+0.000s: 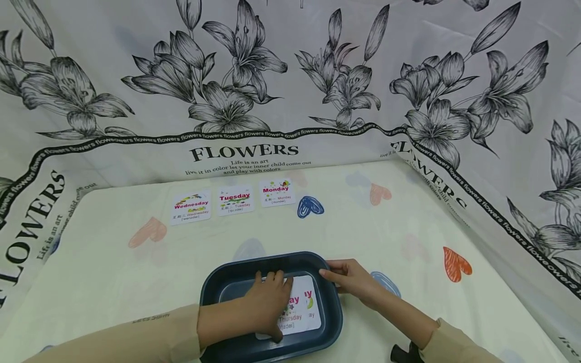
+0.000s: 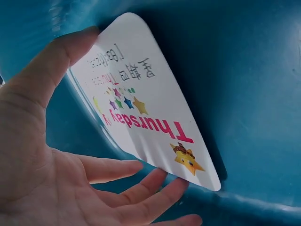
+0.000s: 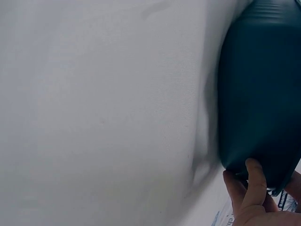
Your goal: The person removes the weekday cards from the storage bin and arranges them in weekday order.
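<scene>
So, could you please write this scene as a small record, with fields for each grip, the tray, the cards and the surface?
Left grip: inside the tray, thumb and fingers at opposite edges of the Thursday card
Right grip: holds the tray rim near its far right corner
Cards in tray: Thursday card, partly covering another card; that one's full word is hidden
Cards outside tray: Wednesday card, Tuesday card, Monday card, left to right in the head view
Surface: pale heart-patterned tablecloth
Unclear: total cards in tray
</scene>
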Action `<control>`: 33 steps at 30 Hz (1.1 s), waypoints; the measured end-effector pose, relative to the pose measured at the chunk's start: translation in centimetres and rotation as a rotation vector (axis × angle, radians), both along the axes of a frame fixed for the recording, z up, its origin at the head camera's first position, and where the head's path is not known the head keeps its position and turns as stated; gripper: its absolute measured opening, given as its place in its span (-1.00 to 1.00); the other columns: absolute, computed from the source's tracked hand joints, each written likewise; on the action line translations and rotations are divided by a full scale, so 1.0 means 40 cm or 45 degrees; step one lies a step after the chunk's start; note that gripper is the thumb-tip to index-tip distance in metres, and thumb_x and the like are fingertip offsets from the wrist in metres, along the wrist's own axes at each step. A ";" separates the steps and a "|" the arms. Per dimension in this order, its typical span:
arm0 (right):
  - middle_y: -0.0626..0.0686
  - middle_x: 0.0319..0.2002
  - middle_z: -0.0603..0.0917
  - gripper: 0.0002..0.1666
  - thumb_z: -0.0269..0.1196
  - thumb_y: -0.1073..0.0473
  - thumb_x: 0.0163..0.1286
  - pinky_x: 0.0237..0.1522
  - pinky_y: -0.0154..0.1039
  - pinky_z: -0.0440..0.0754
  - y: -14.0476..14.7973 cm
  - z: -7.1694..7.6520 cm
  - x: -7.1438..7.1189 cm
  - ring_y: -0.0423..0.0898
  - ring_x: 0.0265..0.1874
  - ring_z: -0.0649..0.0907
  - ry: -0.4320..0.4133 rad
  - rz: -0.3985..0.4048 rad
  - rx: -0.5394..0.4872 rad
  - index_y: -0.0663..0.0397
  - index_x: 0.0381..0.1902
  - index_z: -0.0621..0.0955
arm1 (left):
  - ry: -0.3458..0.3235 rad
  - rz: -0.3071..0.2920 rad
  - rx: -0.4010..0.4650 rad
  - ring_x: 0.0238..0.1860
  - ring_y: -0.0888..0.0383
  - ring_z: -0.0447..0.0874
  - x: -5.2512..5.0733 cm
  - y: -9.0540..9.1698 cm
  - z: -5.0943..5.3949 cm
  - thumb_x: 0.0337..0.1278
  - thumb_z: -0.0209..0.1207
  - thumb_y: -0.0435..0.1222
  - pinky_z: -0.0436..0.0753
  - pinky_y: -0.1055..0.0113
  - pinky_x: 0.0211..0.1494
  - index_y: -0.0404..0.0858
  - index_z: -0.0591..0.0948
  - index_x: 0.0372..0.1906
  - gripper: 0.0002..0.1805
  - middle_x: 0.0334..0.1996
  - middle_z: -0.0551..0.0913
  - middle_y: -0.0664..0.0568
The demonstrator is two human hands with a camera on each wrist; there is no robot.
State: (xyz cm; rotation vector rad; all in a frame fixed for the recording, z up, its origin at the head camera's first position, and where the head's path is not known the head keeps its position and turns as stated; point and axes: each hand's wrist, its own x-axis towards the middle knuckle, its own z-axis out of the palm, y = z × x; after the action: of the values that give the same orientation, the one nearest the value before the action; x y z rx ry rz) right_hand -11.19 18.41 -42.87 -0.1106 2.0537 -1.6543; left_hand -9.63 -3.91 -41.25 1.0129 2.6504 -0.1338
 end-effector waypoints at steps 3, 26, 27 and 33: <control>0.29 -0.03 0.61 -0.40 0.19 0.04 0.30 -0.19 -0.07 0.62 0.000 -0.003 0.000 0.08 -0.10 0.65 0.003 0.001 0.012 0.39 0.15 0.44 | -0.020 0.002 0.009 0.02 -0.11 0.43 -0.001 0.000 0.005 -0.78 0.48 0.24 0.43 -0.17 0.05 -0.32 0.37 0.23 0.23 0.03 0.40 -0.20; 0.28 0.01 0.59 -0.39 0.19 0.02 0.30 -0.17 -0.06 0.61 -0.001 -0.006 -0.001 0.09 -0.07 0.64 -0.001 -0.003 0.032 0.35 0.15 0.45 | -0.082 0.059 0.369 -0.13 0.07 0.38 -0.031 -0.035 0.145 -0.75 0.49 0.11 0.50 0.15 0.12 -0.35 0.35 0.21 0.16 0.00 0.40 -0.14; 0.28 0.01 0.59 -0.39 0.19 0.02 0.30 -0.16 -0.06 0.61 0.000 -0.006 -0.001 0.09 -0.07 0.64 -0.002 -0.001 0.028 0.35 0.16 0.45 | -0.081 0.071 0.393 -0.13 0.06 0.40 -0.034 -0.037 0.152 -0.77 0.49 0.10 0.51 0.14 0.11 -0.34 0.34 0.23 0.18 0.03 0.40 -0.15; 0.28 0.03 0.57 -0.38 0.19 0.02 0.30 -0.15 -0.05 0.61 -0.001 -0.005 -0.001 0.10 -0.05 0.63 -0.011 0.006 0.015 0.36 0.17 0.44 | -0.085 0.115 0.508 -0.15 0.04 0.45 -0.052 -0.051 0.185 -0.74 0.52 0.00 0.57 0.15 0.01 -0.37 0.36 0.22 0.13 0.09 0.40 -0.17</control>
State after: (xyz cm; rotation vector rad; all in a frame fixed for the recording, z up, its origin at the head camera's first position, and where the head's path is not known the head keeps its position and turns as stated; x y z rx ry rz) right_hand -11.22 18.39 -43.06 -0.1041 2.0552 -1.6371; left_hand -11.69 -5.96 -33.85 0.9840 2.7127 0.4573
